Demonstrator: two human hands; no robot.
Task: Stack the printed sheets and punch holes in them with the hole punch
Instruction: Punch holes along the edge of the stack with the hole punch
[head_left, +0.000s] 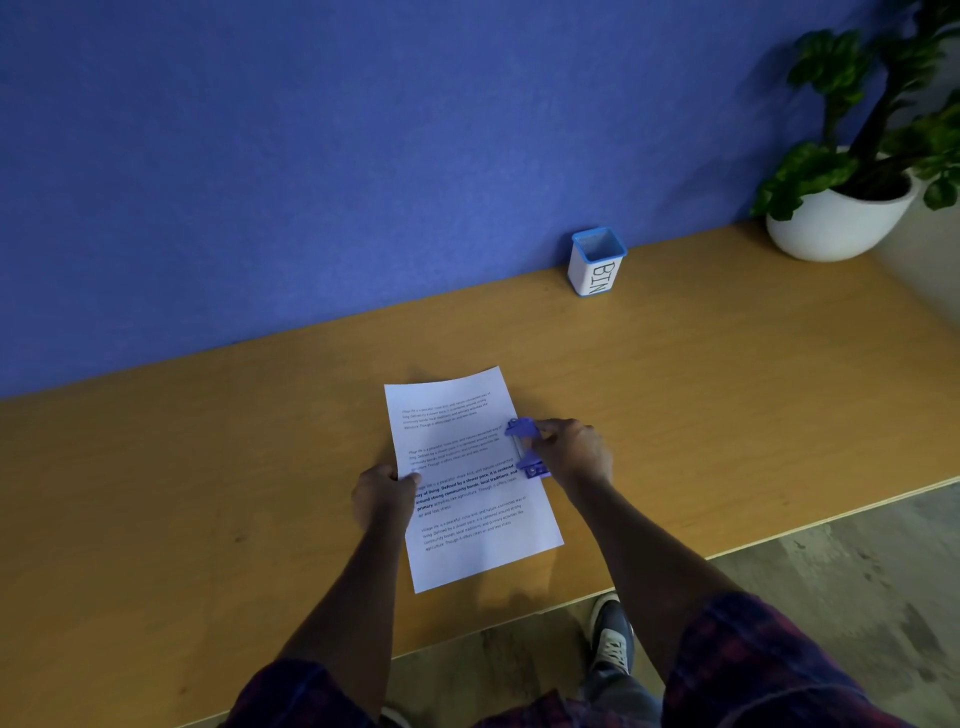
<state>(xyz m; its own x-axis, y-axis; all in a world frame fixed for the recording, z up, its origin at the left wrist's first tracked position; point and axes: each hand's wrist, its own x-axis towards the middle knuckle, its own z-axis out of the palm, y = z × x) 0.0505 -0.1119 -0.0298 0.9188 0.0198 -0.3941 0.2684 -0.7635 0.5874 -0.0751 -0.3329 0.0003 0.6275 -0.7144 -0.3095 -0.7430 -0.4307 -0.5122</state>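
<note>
A stack of white printed sheets (470, 493) lies flat on the wooden desk (208, 467), tilted slightly. A blue-purple hole punch (525, 446) sits over the stack's right edge, about midway along it. My right hand (571, 452) grips the punch from the right, fingers wrapped on its body. At the stack's left edge my left hand (384, 493) presses down, thumb on top of the paper. How many sheets are in the stack cannot be told.
A small white and blue container marked BIN (597, 262) stands by the blue partition wall (363, 156) at the back. A potted plant in a white bowl (841, 213) is at the far right. The desk's front edge runs close to my body; the floor and a shoe show below.
</note>
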